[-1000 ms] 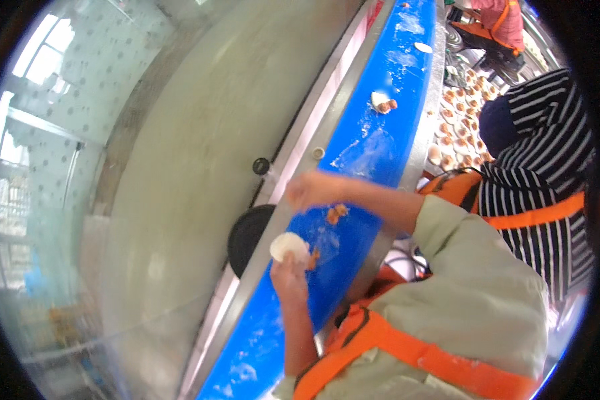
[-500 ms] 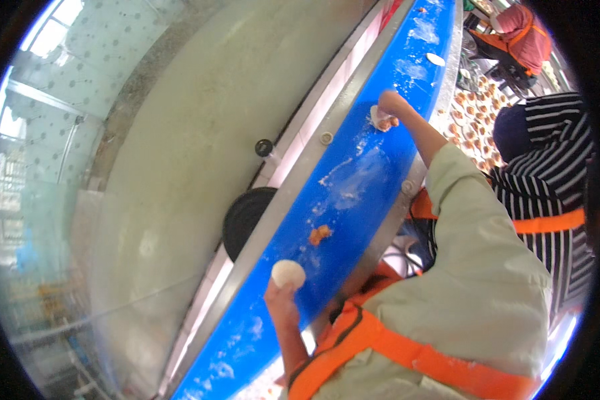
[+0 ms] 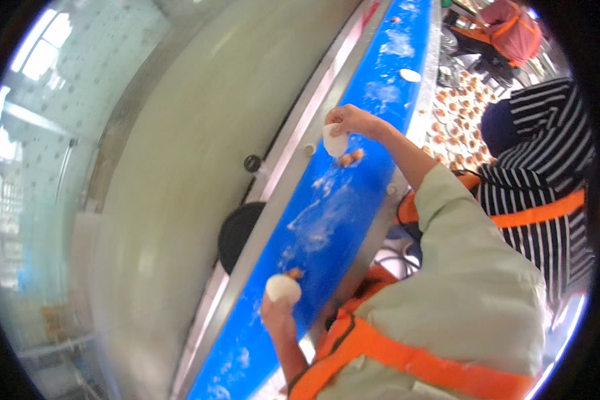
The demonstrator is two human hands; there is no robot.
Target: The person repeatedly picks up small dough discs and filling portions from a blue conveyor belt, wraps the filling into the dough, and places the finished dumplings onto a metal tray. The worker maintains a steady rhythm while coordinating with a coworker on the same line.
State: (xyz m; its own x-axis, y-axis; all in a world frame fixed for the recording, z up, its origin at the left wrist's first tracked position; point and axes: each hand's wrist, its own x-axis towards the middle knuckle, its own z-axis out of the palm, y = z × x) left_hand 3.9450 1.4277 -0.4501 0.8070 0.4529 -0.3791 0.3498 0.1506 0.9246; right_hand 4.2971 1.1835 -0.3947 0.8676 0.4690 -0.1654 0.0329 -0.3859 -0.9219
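My left hand pinches a round, flat white disc over the blue belt. A small orange-brown lump lies just past that disc's far edge. Farther up the belt, my right hand is closed on a second white disc, held tilted by its edge. Below that disc, more orange-brown lumps sit on the belt; I cannot tell whether they touch it. Whether the discs are dough or shell is not clear.
Whitish smears mark the belt, and another white disc lies near its far end. Metal rails border it. A black round object stands left of the belt. At right, a person in stripes is beside many white discs topped with brown lumps.
My right hand has come left across the belt, its disc now apart from where the lumps were bunched behind it. The lower lump has moved close to my left hand's disc. The view has shifted slightly.
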